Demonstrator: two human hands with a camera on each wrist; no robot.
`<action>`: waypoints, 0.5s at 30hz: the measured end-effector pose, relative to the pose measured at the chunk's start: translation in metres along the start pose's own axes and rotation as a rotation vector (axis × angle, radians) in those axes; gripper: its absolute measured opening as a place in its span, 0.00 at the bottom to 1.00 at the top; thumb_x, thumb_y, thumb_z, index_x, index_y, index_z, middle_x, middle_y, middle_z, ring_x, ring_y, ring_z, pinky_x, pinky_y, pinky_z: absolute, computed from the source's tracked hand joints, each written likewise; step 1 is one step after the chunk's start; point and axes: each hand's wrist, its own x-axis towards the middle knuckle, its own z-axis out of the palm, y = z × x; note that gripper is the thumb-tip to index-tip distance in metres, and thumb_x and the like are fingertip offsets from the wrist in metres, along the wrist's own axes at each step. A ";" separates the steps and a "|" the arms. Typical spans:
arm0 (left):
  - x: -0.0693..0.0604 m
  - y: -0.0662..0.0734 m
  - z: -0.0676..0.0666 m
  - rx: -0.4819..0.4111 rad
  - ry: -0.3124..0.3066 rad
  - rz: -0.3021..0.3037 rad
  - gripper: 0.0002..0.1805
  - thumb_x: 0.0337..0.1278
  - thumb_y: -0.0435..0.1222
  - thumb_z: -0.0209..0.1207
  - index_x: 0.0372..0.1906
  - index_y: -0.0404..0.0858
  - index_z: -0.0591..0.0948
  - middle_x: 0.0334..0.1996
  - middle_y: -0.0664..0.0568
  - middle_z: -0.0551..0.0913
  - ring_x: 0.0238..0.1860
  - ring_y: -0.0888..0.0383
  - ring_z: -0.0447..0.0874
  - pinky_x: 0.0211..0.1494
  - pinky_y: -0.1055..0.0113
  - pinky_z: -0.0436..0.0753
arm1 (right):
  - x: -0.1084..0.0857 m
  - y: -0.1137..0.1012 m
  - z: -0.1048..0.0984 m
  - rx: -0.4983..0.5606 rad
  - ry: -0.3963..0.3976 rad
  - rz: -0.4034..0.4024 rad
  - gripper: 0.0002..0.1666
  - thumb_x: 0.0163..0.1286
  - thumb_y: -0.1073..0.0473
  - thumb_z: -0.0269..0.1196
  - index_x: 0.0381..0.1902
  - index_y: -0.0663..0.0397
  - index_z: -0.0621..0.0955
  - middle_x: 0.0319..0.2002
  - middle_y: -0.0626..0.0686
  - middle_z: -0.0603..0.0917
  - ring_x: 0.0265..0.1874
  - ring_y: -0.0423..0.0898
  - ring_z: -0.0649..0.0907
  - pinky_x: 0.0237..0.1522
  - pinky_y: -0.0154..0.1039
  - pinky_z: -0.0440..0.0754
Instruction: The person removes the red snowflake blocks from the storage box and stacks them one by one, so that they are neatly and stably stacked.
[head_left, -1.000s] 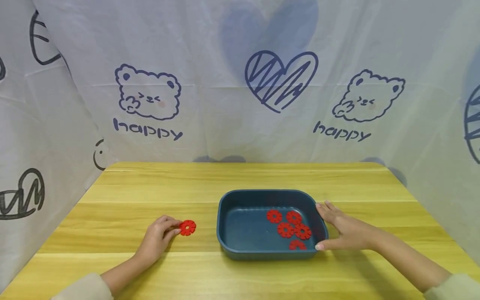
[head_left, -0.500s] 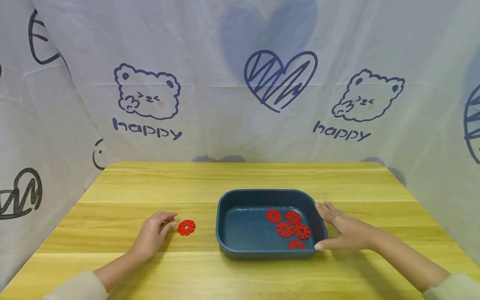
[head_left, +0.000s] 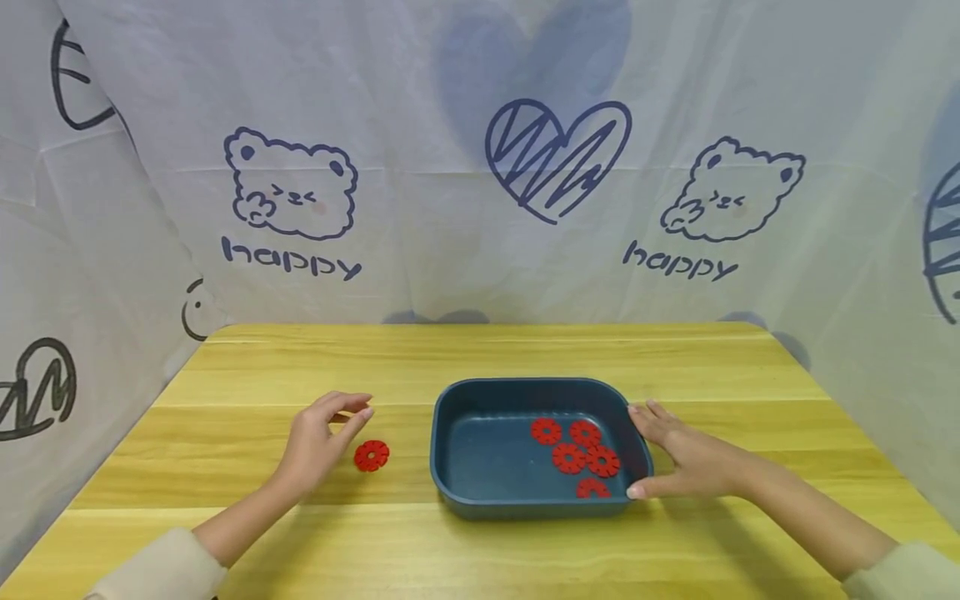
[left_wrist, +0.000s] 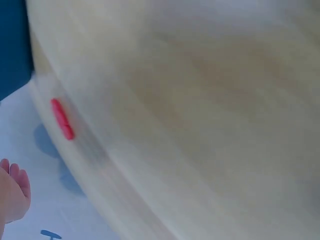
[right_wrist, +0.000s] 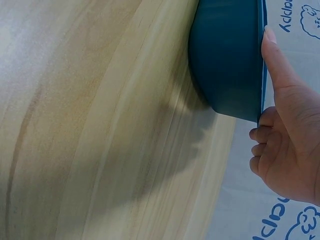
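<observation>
A red notched disc lies on the table left of the blue bin. Raised just above and left of that disc, the left hand has its thumb and fingers apart with nothing between them. In the left wrist view the disc lies apart from the left hand. The right hand rests on the bin's right end, fingers and thumb spread on its rim. The right wrist view shows the right hand touching the rim of the bin. Several red discs lie inside the bin, toward its right.
The wooden table extends around the bin. Behind it hangs a white cloth printed with bears, hearts and lettering, which also lines both sides.
The left hand has let go of the disc on the table, drawn back left, then risen up and to the right. The disc and the right hand have stayed about where they were.
</observation>
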 end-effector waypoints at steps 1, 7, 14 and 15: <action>0.002 0.002 0.001 -0.013 0.012 0.003 0.09 0.51 0.28 0.63 0.40 0.33 0.84 0.33 0.49 0.85 0.34 0.55 0.83 0.38 0.66 0.84 | 0.000 0.000 0.000 0.001 0.000 0.001 0.63 0.53 0.36 0.65 0.67 0.76 0.52 0.69 0.73 0.49 0.68 0.73 0.45 0.62 0.70 0.50; 0.013 0.020 0.007 -0.130 0.026 -0.011 0.11 0.48 0.28 0.65 0.40 0.33 0.84 0.34 0.48 0.85 0.35 0.63 0.82 0.39 0.71 0.83 | -0.001 0.000 0.001 0.013 -0.002 0.008 0.63 0.53 0.36 0.65 0.68 0.76 0.51 0.69 0.73 0.49 0.68 0.73 0.44 0.62 0.70 0.50; 0.017 0.041 0.022 -0.239 0.006 0.002 0.11 0.47 0.29 0.66 0.39 0.33 0.84 0.35 0.45 0.85 0.37 0.57 0.83 0.40 0.67 0.84 | -0.001 0.000 0.000 0.008 -0.003 0.014 0.63 0.53 0.35 0.65 0.68 0.75 0.51 0.70 0.72 0.48 0.68 0.73 0.44 0.62 0.70 0.50; 0.018 0.044 0.025 -0.251 0.005 0.012 0.11 0.47 0.29 0.66 0.39 0.33 0.84 0.35 0.45 0.85 0.37 0.55 0.83 0.40 0.66 0.84 | -0.001 0.000 0.000 0.007 -0.003 0.013 0.63 0.53 0.35 0.65 0.68 0.75 0.51 0.70 0.72 0.48 0.68 0.73 0.44 0.62 0.70 0.50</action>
